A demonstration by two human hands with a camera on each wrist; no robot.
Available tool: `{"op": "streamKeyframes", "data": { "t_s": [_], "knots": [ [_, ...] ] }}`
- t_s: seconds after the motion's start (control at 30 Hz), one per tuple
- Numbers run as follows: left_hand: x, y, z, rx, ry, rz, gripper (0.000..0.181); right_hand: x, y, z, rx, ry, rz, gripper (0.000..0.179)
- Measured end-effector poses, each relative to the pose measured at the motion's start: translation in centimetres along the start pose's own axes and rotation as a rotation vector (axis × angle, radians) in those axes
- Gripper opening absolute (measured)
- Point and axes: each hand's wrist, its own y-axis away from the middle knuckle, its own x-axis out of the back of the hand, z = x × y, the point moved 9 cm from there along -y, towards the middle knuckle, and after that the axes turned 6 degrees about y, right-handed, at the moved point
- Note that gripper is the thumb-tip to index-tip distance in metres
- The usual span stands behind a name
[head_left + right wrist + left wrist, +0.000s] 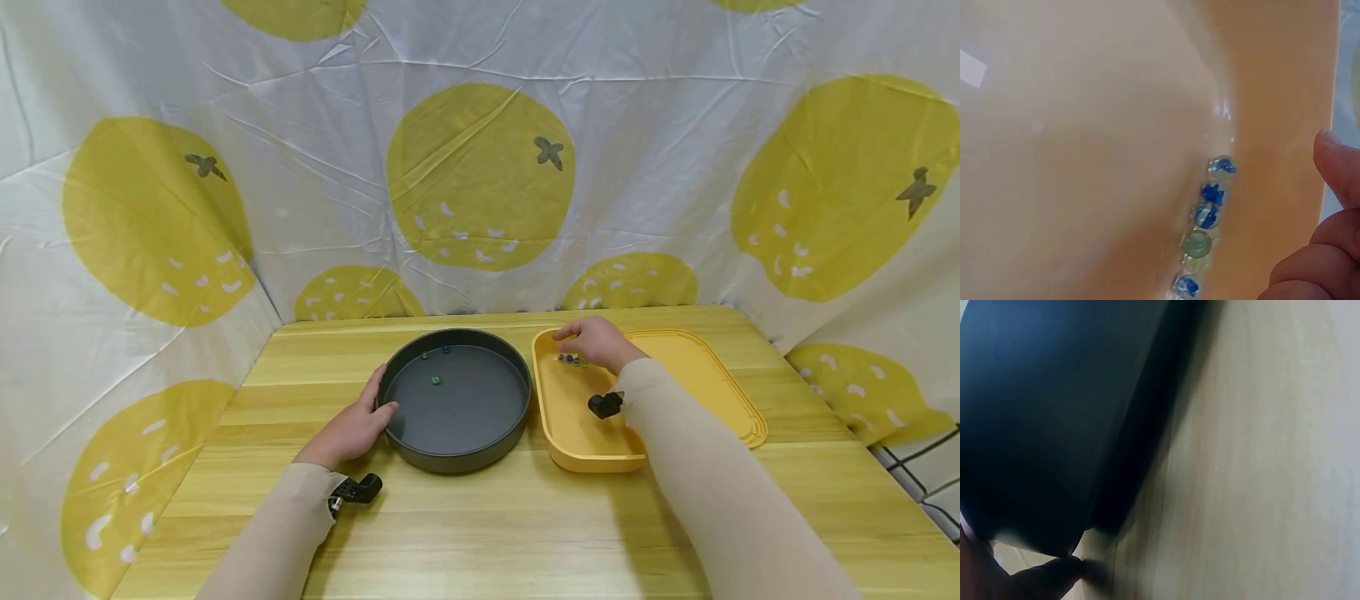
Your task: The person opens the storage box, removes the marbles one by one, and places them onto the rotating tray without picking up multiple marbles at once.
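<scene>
My left hand (356,429) holds the near-left side of a round dark grey pan (453,461), thumb over the rim and fingers along the outside wall. Three small marbles, green (437,380) and blue (446,349) among them, lie inside the pan. Over the far end of a yellow-orange tray (566,458) hovers my right hand (596,342), its fingers bent and one digit standing apart. Nothing shows between its visible fingers. Close by, several clear marbles with blue and green swirls (1207,215) line the foot of the tray's far wall.
A flat yellow lid (686,367) with a ridged edge lies at the tray's right, partly behind my right sleeve. Both containers stand side by side on a wood-grain table (480,533). A white curtain with yellow fruit prints (480,175) hangs along the back and sides.
</scene>
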Motion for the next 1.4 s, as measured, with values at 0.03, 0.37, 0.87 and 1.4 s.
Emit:
{"op": "streamKeyframes", "data": {
  "t_s": [0.03, 0.37, 0.87, 1.4],
  "knots": [
    [0.0, 0.0, 0.0, 0.000, -0.002, 0.001, 0.078, -0.1, 0.1, 0.1, -0.001, 0.010, -0.005, 0.034],
    [0.0, 0.0, 0.0, -0.001, -0.002, 0.003, 0.078, -0.6, -0.1, 0.8, 0.013, 0.100, -0.015, 0.034],
    [0.0, -0.1, -0.1, -0.004, -0.008, 0.005, 0.078, -1.2, -0.4, 1.6, -0.049, 0.210, -0.006, 0.033],
    [0.0, -0.2, -0.3, -0.009, 0.004, 0.005, 0.078, -1.9, -0.8, 1.2, 0.014, 0.246, -0.037, 0.026]
  ]
}}
